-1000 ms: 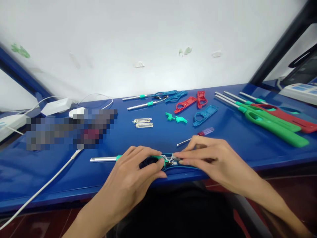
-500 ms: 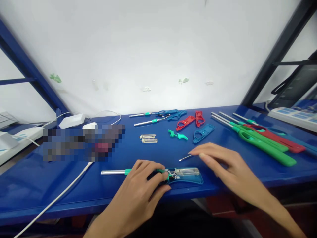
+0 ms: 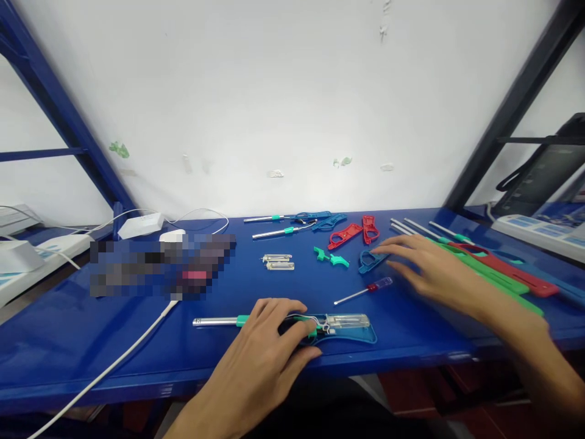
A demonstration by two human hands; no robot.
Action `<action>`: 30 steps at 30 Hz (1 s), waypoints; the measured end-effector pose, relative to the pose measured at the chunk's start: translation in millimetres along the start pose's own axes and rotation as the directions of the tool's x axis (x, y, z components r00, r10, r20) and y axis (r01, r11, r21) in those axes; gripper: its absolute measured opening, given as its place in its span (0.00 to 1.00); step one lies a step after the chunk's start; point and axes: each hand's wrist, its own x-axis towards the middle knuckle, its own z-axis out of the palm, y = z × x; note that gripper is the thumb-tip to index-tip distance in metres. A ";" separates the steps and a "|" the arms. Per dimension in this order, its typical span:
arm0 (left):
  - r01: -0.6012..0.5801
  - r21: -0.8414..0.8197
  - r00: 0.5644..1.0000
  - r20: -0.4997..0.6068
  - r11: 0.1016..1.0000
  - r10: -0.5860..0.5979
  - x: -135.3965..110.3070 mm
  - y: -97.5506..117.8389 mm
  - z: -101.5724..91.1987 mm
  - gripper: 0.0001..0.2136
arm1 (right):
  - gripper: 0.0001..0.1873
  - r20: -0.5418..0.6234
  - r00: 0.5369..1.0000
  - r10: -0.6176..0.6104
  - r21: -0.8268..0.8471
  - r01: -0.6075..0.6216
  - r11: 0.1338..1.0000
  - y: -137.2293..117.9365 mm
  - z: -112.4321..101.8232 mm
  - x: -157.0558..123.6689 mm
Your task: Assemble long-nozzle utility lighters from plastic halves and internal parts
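Note:
My left hand (image 3: 269, 347) presses an opened lighter against the table near the front edge. Its metal tube (image 3: 214, 322) points left. To the right, a clear fuel tank (image 3: 350, 321) lies in the blue half shell (image 3: 365, 336), with white wire and a green part by my fingers. My right hand (image 3: 429, 274) is stretched out, fingers apart, over another blue half shell (image 3: 368, 261). Its fingertips overlap that shell; whether they touch it I cannot tell. Between the hands lies a small screwdriver (image 3: 379, 285) with a clear and red handle.
Two clear fuel tanks (image 3: 278, 264), green triggers (image 3: 331, 257) and red half shells (image 3: 345, 236) lie mid-table. Further back are metal tubes (image 3: 274, 233) with blue shells. Whole lighters (image 3: 498, 272) lie at right. A white cable (image 3: 132, 347) crosses the left side, beside blurred objects.
My right hand has let go of the screwdriver, which now lies on the table, and has moved back to the blue half shell. My left hand stays on the opened lighter.

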 end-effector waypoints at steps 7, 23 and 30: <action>0.001 0.004 1.000 -0.006 1.000 -0.001 -1.2 0.1 1.3 0.11 | 0.27 0.219 0.971 -0.097 -0.011 0.102 0.995 22.2 -5.3 43.9; 0.111 -0.027 0.994 0.013 0.993 -0.111 -1.2 6.4 -3.0 0.17 | 0.23 0.353 0.924 -0.147 -0.006 0.160 0.987 23.8 -19.1 59.0; 0.120 -0.008 0.991 -0.059 0.993 -0.120 -3.1 7.4 -2.1 0.21 | 0.14 0.218 0.956 -0.196 -0.026 0.206 0.978 20.5 -15.7 64.3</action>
